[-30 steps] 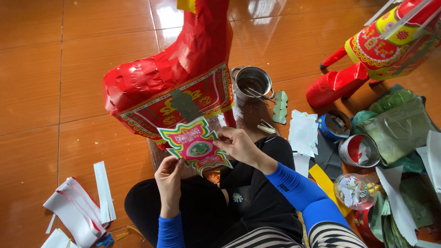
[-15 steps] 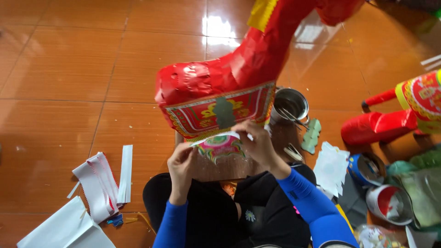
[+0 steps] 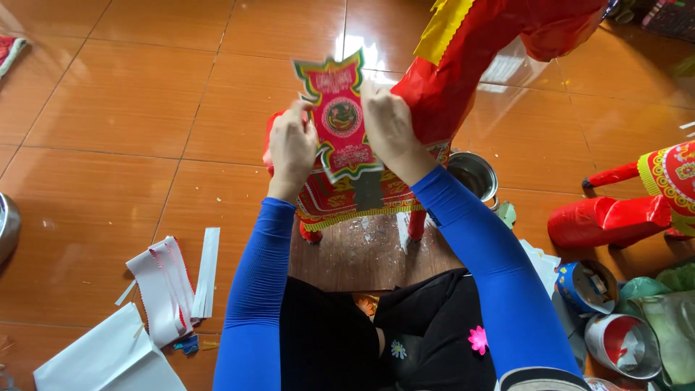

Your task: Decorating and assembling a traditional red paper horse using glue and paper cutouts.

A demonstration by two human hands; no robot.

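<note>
- Holding up a decorated paper cutout (image 3: 340, 116), red with green scalloped edging and a round green emblem, in front of a red paper horse figure (image 3: 463, 80).
- Pinching the cutout's left edge with the left hand (image 3: 291, 148), fingers closed on the paper; right hand (image 3: 389, 127) clamped on its right edge, both arms in blue sleeves (image 3: 253, 289).
- Standing behind the cutout, the figure's red glossy body, with yellow fringe (image 3: 440, 32) along its neck and a patterned red-and-yellow saddle panel (image 3: 362, 199) below the hands.
- Resting under the figure, a dark wooden board (image 3: 362, 250) speckled with scraps, close to the person's lap in black floral trousers (image 3: 405, 340).
- Stretching all around, a floor of glossy orange-brown tiles (image 3: 123, 101) with pale grout lines and a bright window glare at the far middle.
- Lying near left on the tiles, white paper strips with red edging (image 3: 170, 286) and a larger white sheet (image 3: 108, 358).
- Sitting just right of the figure, a shiny metal cup (image 3: 474, 174).
- Lying at the right, a second red paper figure (image 3: 622, 210) on its side, with tape rolls (image 3: 590, 286) and green wrapping (image 3: 670, 311) near it.
- Showing at the left edge, part of a metal bowl (image 3: 7, 224).
</note>
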